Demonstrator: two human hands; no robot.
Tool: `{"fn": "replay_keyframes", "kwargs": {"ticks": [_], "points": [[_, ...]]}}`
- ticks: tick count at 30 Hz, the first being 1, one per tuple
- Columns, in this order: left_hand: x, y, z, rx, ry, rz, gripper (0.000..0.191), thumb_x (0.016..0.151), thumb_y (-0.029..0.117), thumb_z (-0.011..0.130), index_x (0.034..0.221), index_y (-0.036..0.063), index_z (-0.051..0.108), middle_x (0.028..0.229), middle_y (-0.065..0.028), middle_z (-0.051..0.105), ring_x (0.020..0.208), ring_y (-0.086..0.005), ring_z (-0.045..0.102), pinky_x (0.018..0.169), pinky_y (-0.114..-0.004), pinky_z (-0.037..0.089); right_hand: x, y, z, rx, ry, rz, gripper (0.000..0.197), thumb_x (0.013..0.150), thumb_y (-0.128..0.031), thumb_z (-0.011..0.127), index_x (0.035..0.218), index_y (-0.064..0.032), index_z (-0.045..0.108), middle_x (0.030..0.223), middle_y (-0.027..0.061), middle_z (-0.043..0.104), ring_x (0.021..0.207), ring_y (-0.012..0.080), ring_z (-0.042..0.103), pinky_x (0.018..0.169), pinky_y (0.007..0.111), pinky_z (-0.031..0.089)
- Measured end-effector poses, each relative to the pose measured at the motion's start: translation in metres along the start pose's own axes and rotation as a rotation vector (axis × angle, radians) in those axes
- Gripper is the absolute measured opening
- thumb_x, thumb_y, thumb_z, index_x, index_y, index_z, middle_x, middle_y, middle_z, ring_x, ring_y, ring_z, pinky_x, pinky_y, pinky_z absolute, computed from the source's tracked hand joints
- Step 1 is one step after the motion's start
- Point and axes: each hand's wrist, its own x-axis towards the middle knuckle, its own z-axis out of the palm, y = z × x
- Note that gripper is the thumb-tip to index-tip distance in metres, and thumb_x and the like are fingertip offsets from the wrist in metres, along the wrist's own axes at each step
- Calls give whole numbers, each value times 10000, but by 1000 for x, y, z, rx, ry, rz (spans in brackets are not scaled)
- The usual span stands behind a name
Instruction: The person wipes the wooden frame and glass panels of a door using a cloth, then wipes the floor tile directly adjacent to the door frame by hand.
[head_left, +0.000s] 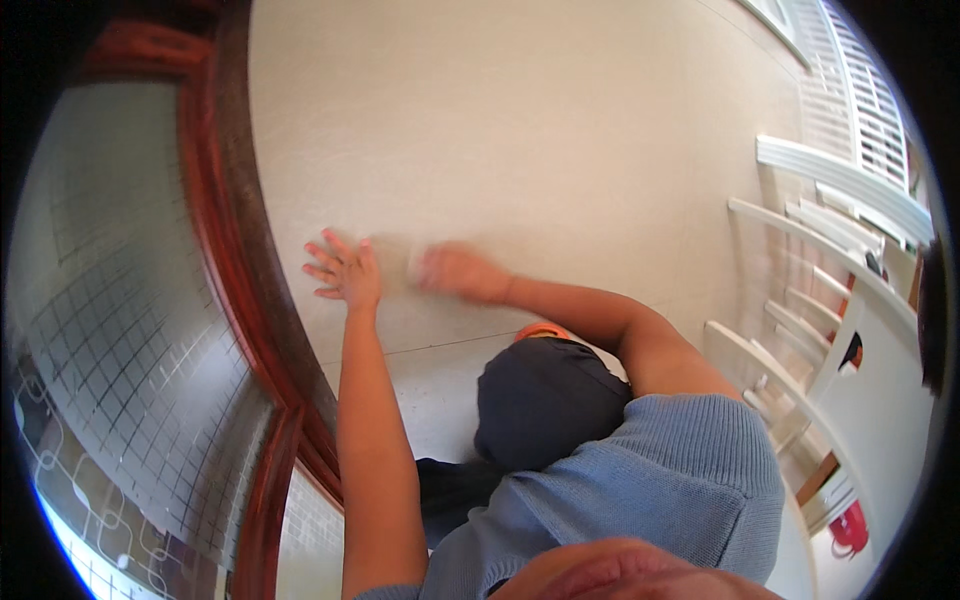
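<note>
My left hand is spread palm down over the pale floor tile, close to a dark brown threshold strip. Its fingers are apart and nothing shows in it. To its right, my right hand is low over the same tile, blurred by motion. A faint whitish edge shows at its fingertips; whether it grips anything is unclear. Below that arm is my bent knee in dark trousers, with part of an orange shoe just past it.
A reddish-brown wooden door frame runs along the left, beside a glass panel with a grid pattern. White slatted chairs and a white table-like panel stand at the right. A red object lies low at the right.
</note>
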Motion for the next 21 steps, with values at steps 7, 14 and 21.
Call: {"fn": "replay_keyframes", "kwargs": {"ticks": [7, 14, 21], "points": [[-8, 14, -4, -18, -32, 53, 824, 875, 615, 357, 1475, 216, -45, 1510, -135, -201, 1341, -450, -228, 1005, -677, -78, -326, 77, -228, -949, 605, 1146, 370, 920, -162, 461, 1249, 3, 501, 1340, 205, 446, 1297, 339, 349, 1090, 396, 257], [-4, 6, -9, -18, -23, 48, 835, 872, 623, 347, 1471, 216, -68, 1501, -146, -220, 1336, -448, -243, 1006, -673, -83, -146, 44, -93, -712, 272, 781, 647, 782, -306, 621, 1267, 64, 405, 1395, 244, 333, 1338, 380, 239, 1132, 463, 124], [0, 12, -3, 6, -39, 10, 838, 871, 628, 346, 1469, 220, -76, 1502, -123, -231, 1343, -432, -244, 1007, -674, -83, -23, -69, 57, -5, -539, 28, 422, 848, -145, 516, 1254, -37, 479, 1344, 119, 454, 1277, 270, 394, 1094, 374, 276]]}}
